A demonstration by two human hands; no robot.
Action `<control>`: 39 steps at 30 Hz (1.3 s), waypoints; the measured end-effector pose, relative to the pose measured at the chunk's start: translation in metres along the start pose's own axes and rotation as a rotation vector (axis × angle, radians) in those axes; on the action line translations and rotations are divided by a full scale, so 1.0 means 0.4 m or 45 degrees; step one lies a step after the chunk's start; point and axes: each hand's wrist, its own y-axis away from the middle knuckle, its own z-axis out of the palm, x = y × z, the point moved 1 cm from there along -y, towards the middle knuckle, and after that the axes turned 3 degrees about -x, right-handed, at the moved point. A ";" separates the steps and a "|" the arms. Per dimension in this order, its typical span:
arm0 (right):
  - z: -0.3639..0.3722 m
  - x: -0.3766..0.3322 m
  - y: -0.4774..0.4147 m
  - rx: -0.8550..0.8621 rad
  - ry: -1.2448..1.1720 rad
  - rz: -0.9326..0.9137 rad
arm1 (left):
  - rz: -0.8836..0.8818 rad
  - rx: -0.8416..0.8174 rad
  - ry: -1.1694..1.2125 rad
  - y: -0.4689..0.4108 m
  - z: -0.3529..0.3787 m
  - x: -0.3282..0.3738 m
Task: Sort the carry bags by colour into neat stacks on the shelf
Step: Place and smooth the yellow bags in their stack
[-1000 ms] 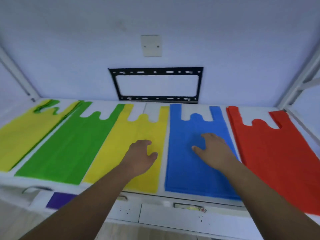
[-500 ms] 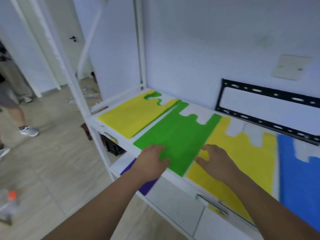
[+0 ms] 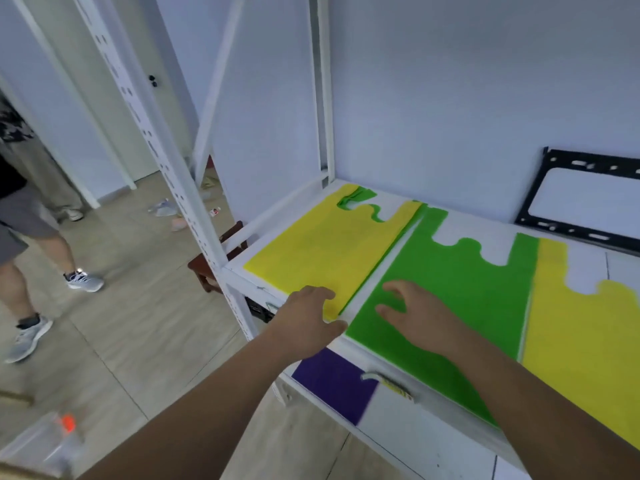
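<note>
Flat carry bags lie side by side on the white shelf (image 3: 585, 268). At the far left a yellow bag (image 3: 322, 247) rests on top of a green one whose handles and edge peek out. Beside it is a green bag (image 3: 460, 282), then another yellow bag (image 3: 585, 327) at the right. My left hand (image 3: 308, 320) hovers at the near corner of the left yellow bag, fingers curled, holding nothing. My right hand (image 3: 419, 313) is spread over the near part of the green bag, fingers apart.
A purple bag (image 3: 332, 382) lies on the lower shelf. The white upright post (image 3: 173, 161) stands left of the shelf. A black metal bracket (image 3: 585, 202) leans on the back wall. A person's legs (image 3: 31, 265) are on the floor at left, with small litter.
My view has swung left from the blue and red bags to the shelf's left end. Both hands moved left: from the yellow and blue bags to the left yellow and green bags.
</note>
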 end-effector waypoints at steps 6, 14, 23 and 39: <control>-0.016 -0.017 -0.151 0.037 -0.071 0.031 | 0.174 -0.226 -0.201 -0.132 -0.046 -0.070; 0.032 -0.040 -0.253 0.154 -0.149 0.231 | 0.516 -0.339 -0.329 -0.271 -0.069 -0.140; 0.120 -0.123 -0.250 0.527 -0.274 0.542 | 1.097 -0.242 -0.491 -0.347 -0.086 -0.216; 0.231 -0.207 -0.126 0.842 -0.671 0.751 | 1.102 -0.231 -0.125 -0.377 -0.114 -0.243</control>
